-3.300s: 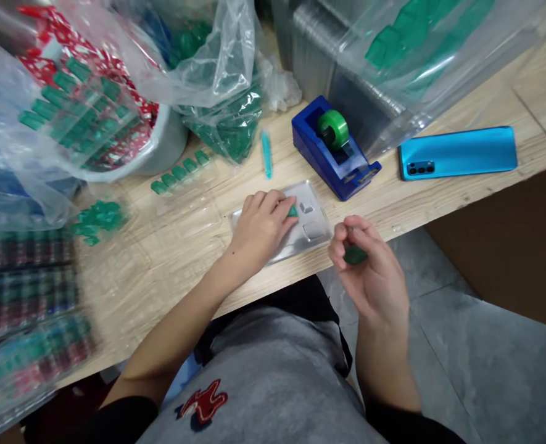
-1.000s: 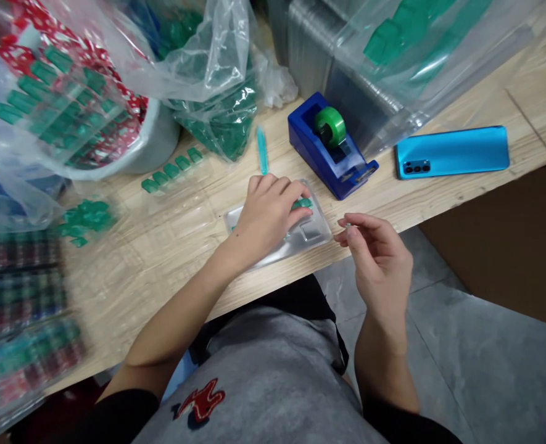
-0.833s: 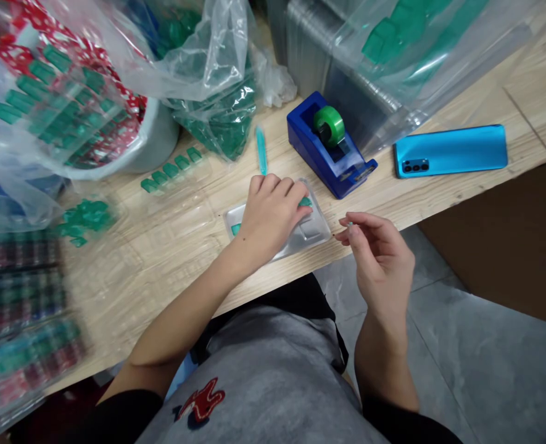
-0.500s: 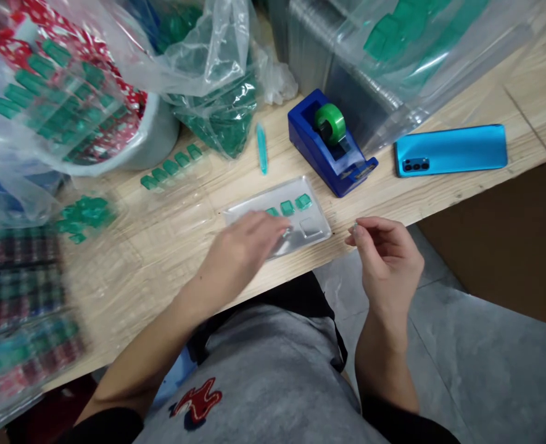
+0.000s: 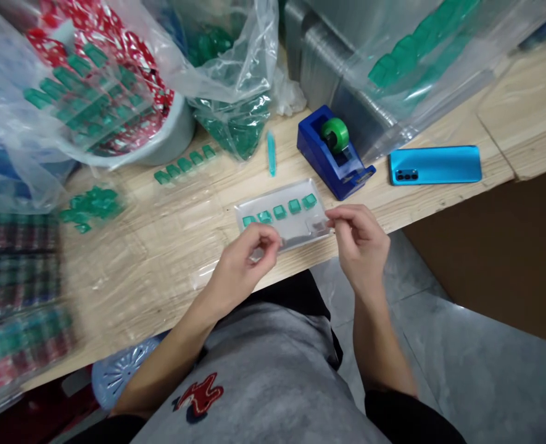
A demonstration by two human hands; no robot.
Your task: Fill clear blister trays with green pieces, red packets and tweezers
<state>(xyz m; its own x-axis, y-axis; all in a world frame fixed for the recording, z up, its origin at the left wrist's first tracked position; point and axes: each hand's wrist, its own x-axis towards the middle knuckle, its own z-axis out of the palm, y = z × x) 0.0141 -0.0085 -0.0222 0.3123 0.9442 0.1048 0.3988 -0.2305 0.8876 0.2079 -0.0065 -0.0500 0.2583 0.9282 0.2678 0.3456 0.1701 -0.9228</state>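
A grey, shallow rectangular tray (image 5: 295,229) lies near the table's front edge. Along its far side runs a row of several translucent green square pieces (image 5: 279,212). At its right end is a clear square piece (image 5: 316,224). My left hand (image 5: 247,256) is over the tray's front left, thumb and forefinger pinched together; any small thing between the tips is too blurred to name. With fingertips closed at the tray's right edge, my right hand (image 5: 363,246) is beside the clear square. What it pinches, if anything, is hidden.
Behind the tray are a teal pen-like stick (image 5: 271,154) and a blue tape dispenser (image 5: 330,151). A blue phone (image 5: 434,165) lies right. Leftward are clear plastic trays (image 5: 115,262), loose green pieces (image 5: 92,206) and a pail (image 5: 180,126) of red packets. Bags of green pieces (image 5: 235,123) stand behind.
My left hand has drawn back toward the tray's front, uncovering more green pieces. My right hand has moved left to the tray's right edge.
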